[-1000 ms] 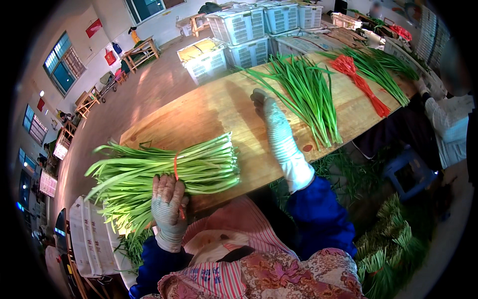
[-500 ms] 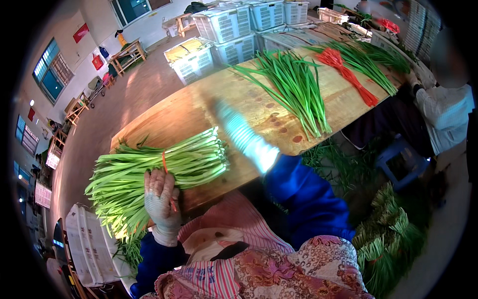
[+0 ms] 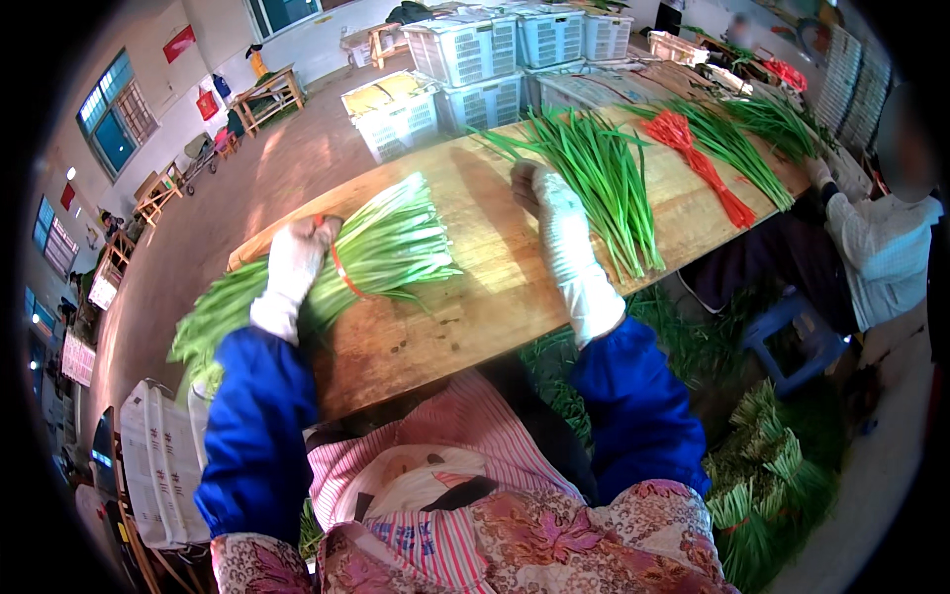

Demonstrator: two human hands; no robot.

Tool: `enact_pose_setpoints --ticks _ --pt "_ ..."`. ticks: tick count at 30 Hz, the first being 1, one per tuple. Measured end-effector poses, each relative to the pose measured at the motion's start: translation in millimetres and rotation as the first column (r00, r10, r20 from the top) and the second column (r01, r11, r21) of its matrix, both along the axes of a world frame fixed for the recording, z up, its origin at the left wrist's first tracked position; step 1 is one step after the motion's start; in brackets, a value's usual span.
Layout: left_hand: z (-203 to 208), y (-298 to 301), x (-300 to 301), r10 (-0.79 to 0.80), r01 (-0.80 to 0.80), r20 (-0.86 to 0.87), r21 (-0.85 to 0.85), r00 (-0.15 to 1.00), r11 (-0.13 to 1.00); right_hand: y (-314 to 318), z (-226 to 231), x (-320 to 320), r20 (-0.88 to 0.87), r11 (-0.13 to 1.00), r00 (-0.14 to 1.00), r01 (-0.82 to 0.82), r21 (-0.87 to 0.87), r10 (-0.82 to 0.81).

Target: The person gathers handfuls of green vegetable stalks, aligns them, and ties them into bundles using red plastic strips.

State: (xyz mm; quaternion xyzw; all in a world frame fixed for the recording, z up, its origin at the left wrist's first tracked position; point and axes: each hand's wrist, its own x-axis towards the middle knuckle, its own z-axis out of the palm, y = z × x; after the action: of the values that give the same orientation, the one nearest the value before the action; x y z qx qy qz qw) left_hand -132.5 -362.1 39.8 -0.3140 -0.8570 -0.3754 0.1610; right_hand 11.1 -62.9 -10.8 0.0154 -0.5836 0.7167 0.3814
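Left hand (image 3: 303,249): clenched on banded bundle (image 3: 401,233).
Right hand (image 3: 544,198): curled, grip unclear.
Right of fingers: leaves (image 3: 606,188), red ties (image 3: 693,163).
Apron (image 3: 450,562): blue lettering (image 3: 404,537).

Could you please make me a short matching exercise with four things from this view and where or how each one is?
Column one:
1. Left hand
2. Right hand
3. Bunch of thin strands
4. Stool

Column two:
A. Blue, lower than the tabletop
B. At the banded green bundle
C. Red, lying on the tabletop
D. Just left of the loose leaf pile

Right pairs: 1-B, 2-D, 3-C, 4-A.
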Motion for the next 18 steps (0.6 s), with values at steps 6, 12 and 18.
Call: enact_pose_setpoints --ticks 6,12,18 --pt "6.8 30.6 -63.5 0.113 -0.042 0.182 -0.355 0.977 0.934 0.7 19.4 11.8 -0.033 0.982 0.988 0.156 0.109 -0.153" --pt "17.2 42.3 -77.3 0.109 0.026 0.264 -0.461 0.958 0.887 -26.0 37.5 2.0 0.003 0.933 0.995 0.089 0.348 -0.096" --pt "16.1 42.1 -81.9 0.06 0.066 0.238 -0.49 0.969 0.869 -70.4 45.2 -6.5 -0.316 0.196 0.94 0.336 0.921 -0.125"
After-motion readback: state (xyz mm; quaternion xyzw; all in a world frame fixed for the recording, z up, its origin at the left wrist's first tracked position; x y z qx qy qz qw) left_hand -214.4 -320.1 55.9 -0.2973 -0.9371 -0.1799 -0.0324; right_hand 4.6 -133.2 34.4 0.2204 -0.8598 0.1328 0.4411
